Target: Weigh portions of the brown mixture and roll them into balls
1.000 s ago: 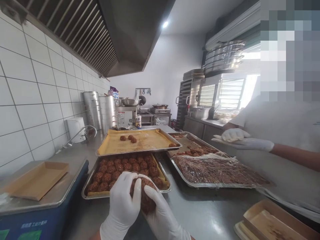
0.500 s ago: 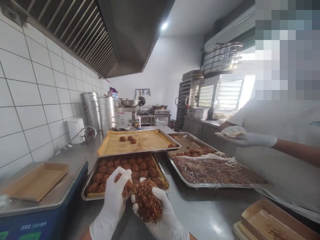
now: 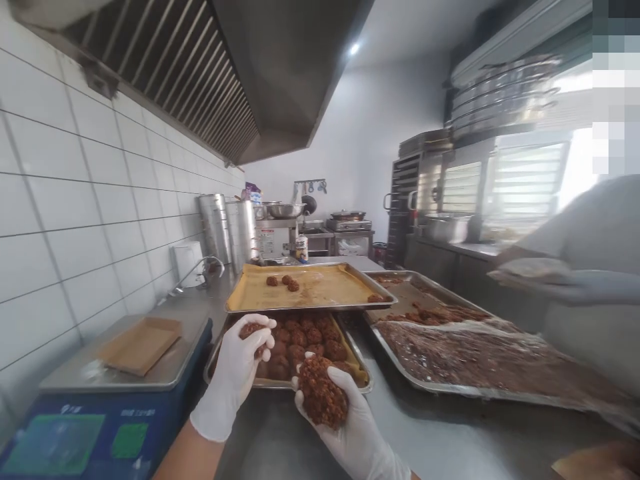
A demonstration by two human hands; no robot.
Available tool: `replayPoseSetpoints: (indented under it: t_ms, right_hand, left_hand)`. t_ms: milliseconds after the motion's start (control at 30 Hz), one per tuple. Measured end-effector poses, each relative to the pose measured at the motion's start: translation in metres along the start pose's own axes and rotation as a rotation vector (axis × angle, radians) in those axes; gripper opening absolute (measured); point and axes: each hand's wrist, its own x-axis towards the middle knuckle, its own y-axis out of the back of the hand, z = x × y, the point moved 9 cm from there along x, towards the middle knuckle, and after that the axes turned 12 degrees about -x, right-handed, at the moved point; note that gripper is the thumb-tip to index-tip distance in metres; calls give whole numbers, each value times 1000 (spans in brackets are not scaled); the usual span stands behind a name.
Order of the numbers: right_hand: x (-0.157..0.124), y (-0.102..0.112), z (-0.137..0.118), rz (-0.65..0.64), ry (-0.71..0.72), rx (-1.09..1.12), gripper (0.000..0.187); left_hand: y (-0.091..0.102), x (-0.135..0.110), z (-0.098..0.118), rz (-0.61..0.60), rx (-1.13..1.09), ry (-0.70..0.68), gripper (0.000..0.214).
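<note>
A rough brown lump (image 3: 321,393) sits cupped in the gloved right hand (image 3: 326,421), fingers curled around it. Just apart, the left hand (image 3: 233,368) grips a smaller piece (image 3: 249,330), both above a tray of browned balls (image 3: 358,357) on the steel worktop (image 3: 280,433).

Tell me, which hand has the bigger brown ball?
The right hand holds the big lumpy brown ball; the left hand holds only a small piece.
</note>
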Motion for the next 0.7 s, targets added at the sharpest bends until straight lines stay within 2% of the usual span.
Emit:
replayPoseSetpoints:
  t_ms: [100,133,233,300,400,500,567,700]
  right_hand:
    - [2,2,-1,61,-5,-9,31]
    - [2,3,-2,75,-8,-12,33]
    - [4,3,-4,86,-13,-19,42]
    - [5,4,-5,90,-9,-30,47]
    - [6,7,-6,103,9,-54,46]
    - [6,7,-3,106,-11,-58,50]
    - [6,7,-1,129,-26,-54,53]
    - [6,7,0,163,-43,-57,57]
  left_hand:
    - [17,8,58,-11,367,-70,32]
    - [30,11,83,35,566,-111,38]
    - [78,22,161,282,1125,-250,48]
    - [108,30,194,362,1315,-242,47]
    - [146,40,205,309,1462,-83,38]
    - [168,39,202,200,1540,67,20]
    - [171,37,207,162,1567,80,24]
    - [157,30,230,154,1582,-48,29]
